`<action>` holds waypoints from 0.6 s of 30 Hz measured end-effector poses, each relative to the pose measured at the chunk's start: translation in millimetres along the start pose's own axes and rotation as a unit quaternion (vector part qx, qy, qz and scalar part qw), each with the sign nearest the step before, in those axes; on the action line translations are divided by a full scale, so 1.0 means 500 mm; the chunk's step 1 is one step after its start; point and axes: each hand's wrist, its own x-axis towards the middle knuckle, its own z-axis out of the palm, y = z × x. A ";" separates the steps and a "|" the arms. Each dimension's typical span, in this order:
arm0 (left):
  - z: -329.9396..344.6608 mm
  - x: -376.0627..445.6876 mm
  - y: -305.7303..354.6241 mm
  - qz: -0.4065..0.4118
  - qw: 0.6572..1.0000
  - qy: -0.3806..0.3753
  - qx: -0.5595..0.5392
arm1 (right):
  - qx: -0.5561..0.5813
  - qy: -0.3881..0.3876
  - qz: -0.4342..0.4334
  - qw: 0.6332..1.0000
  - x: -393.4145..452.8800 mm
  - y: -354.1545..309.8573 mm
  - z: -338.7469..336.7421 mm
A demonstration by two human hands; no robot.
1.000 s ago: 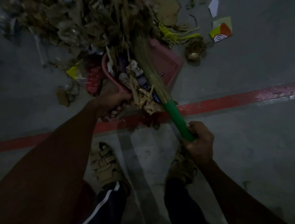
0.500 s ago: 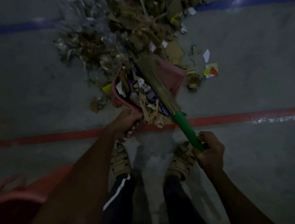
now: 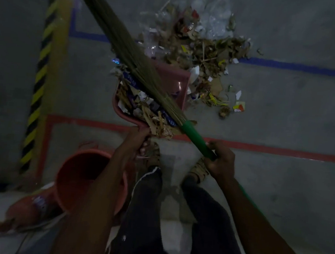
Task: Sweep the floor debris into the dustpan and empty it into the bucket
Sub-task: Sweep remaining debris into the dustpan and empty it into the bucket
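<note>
Dustpan point(image 3: 179, 81), pink and heaped with debris point(image 3: 144, 106), is being held above the floor.
The left hand point(image 3: 135, 142) is gripping its handle; the right hand point(image 3: 219, 160) is clutching the broom's point(image 3: 129, 48) green handle, bristles lying across the load. An orange bucket point(image 3: 77, 171) is standing beside the left arm, the remaining litter pile point(image 3: 208, 43) sitting beyond.

Scene dim, underexposed overall. Floor point(image 3: 285, 117) brightest near the centre, falling off to dark corners. Soft shadow on the floor below the feet. Motion blur along the lower left edge. Wide-angle distortion bends the floor lines. Fine detail noisy.
</note>
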 end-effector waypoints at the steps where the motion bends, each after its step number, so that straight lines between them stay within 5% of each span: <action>1: -0.012 -0.038 0.001 0.001 1.000 0.008 -0.015 | -0.006 -0.008 -0.010 1.000 -0.008 -0.037 -0.014; 18: -0.162 -0.416 -0.085 0.019 0.966 0.091 -0.239 | -0.127 -0.176 -0.259 0.941 -0.083 -0.422 -0.120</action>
